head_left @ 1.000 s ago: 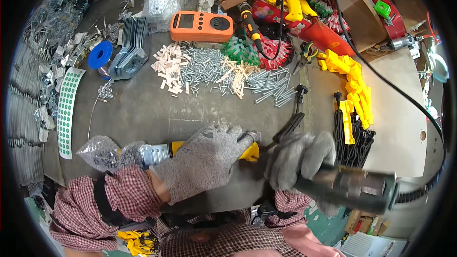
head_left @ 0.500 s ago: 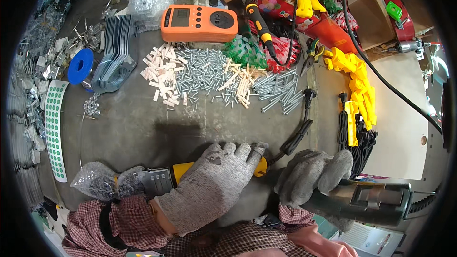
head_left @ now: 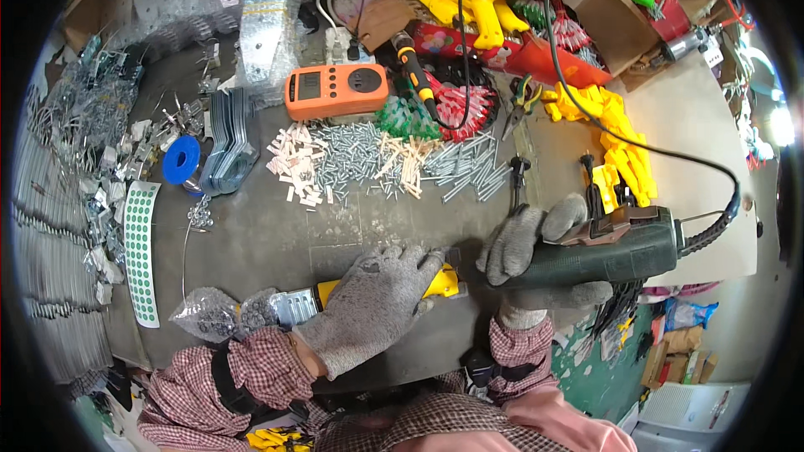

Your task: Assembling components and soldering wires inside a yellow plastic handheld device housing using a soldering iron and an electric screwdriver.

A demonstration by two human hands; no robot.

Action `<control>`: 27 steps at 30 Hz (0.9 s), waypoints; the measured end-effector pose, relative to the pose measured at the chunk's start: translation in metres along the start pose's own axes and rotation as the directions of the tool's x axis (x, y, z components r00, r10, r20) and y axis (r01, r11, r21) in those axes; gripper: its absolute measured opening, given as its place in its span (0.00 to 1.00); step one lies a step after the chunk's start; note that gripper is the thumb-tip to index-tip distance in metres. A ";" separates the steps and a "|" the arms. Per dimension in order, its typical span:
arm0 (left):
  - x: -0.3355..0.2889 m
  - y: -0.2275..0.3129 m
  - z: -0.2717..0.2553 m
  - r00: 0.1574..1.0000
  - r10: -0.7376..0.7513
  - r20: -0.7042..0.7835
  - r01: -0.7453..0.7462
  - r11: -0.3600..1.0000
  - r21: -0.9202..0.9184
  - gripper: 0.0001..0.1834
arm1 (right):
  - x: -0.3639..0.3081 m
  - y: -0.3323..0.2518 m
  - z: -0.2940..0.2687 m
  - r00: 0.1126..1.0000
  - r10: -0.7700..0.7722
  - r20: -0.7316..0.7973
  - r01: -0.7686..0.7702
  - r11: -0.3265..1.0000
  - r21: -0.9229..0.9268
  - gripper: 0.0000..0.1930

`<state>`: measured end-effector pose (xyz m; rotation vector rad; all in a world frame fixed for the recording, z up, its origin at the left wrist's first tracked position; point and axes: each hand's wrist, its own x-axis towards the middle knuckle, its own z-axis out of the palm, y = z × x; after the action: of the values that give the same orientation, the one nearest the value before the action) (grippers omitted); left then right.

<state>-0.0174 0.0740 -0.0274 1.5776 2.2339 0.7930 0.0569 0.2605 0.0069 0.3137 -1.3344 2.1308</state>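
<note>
A grey knit glove covers my left hand point(head_left: 373, 305), which is wrapped over a yellow-handled device point(head_left: 444, 283) lying sideways on the bench. Left of that hand shows the device's silver metal neck point(head_left: 295, 307), ending in a head wrapped in bubble wrap point(head_left: 205, 315). My right hand point(head_left: 519, 251), gloved too, grips a dark green corded power tool point(head_left: 620, 255), held level just right of the yellow handle's end. The tool's front tip is hidden by my fingers. Beyond my right hand a black plug point(head_left: 519, 169) stands out.
Screws point(head_left: 352, 155), wooden slips point(head_left: 297, 155) and longer screws point(head_left: 473, 166) lie in piles at mid-bench. Behind them are an orange meter point(head_left: 335, 90), a soldering iron point(head_left: 416, 75) and pliers point(head_left: 521, 105). Yellow shells point(head_left: 628, 155) lie right; a blue spool point(head_left: 180, 159) and green-dotted sticker sheet point(head_left: 141, 251) left.
The whole view has shifted. My right hand has brought the power tool farther in over the bench, level beside the yellow handle. My left hand keeps its grip on the device.
</note>
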 end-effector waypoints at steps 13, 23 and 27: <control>0.012 -0.002 -0.007 0.998 -0.029 0.056 0.030 0.999 -0.027 0.22 | 0.005 0.007 -0.019 0.950 0.226 0.214 -0.230 0.973 -0.006 0.42; -0.016 -0.020 -0.011 0.978 -0.142 -0.150 0.107 0.970 -0.221 0.28 | -0.005 -0.006 0.030 0.996 0.017 0.083 -0.038 0.966 0.257 0.38; -0.083 -0.081 -0.061 0.946 -0.142 0.290 0.246 0.900 -0.361 0.33 | -0.010 -0.005 0.096 0.949 -0.050 0.312 -0.003 0.986 0.168 0.37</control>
<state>-0.0822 -0.0400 -0.0326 1.1694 1.8662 0.8581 0.0578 0.1738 0.0508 0.7634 -1.3146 2.2434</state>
